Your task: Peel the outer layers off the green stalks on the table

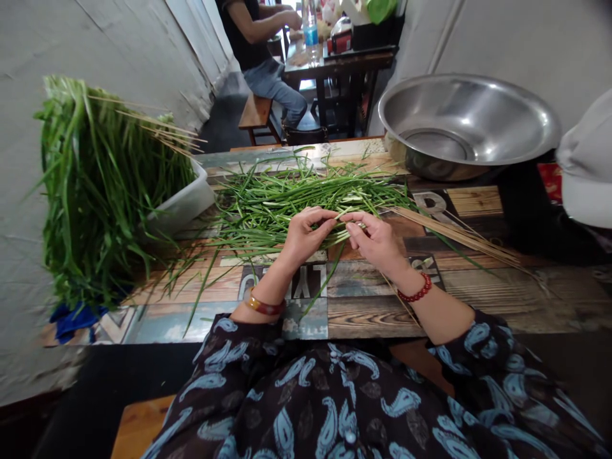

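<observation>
Long green chives [282, 194] lie in a loose heap across the middle of the patterned table. At the heap's near edge, my left hand [310, 234] pinches chive stems between thumb and fingertips. My right hand [375, 241] meets it fingertip to fingertip, closed on the pale ends of the same stems. A thin skewer runs from under my right palm toward the table's front edge. More bamboo skewers [459, 236] lie in a bundle to the right of the heap. On the left, skewered chives [95, 185] hang thickly over a white plastic tub [184, 203].
A large steel basin [471, 127] stands at the back right, near a white cap [588, 159] and dark cloth. A blue cloth [76, 322] lies at the front left corner. Beyond, a seated person works at another table [354, 62] with a bottle [310, 29].
</observation>
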Motion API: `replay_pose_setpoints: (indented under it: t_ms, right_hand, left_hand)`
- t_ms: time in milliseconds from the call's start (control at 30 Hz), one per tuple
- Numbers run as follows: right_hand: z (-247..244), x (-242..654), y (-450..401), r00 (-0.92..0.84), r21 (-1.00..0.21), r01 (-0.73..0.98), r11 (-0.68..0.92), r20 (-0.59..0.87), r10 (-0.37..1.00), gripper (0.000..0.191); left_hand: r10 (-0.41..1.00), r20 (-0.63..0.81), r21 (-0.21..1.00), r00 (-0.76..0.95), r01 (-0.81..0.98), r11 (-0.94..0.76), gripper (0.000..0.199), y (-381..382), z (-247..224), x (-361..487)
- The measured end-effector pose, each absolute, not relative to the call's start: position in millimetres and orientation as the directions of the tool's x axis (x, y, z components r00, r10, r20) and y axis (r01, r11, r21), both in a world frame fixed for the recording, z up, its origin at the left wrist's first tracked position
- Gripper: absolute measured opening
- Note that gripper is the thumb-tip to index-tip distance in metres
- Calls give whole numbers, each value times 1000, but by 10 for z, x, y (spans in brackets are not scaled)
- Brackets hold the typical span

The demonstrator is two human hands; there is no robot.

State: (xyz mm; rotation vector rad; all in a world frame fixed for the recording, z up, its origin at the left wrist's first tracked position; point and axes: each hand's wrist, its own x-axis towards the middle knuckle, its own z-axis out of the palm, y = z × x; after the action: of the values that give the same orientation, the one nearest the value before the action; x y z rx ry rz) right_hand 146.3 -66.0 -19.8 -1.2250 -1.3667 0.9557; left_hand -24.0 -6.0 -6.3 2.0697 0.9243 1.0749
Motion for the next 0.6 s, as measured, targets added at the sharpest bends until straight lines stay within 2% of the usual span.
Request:
replay_pose_setpoints:
  t_ms: [300,600]
  right_hand:
    - [-231,1455,-657,53,-976,160,151,161,986,30]
    - [-289,1448,-631,59,-980,134,149,158,986,27]
  left_hand:
    - [777,457,736,434,306,-604,15,-56,-67,-244]
    - [761,470,631,447,432,-644,13,-60,-78,-243]
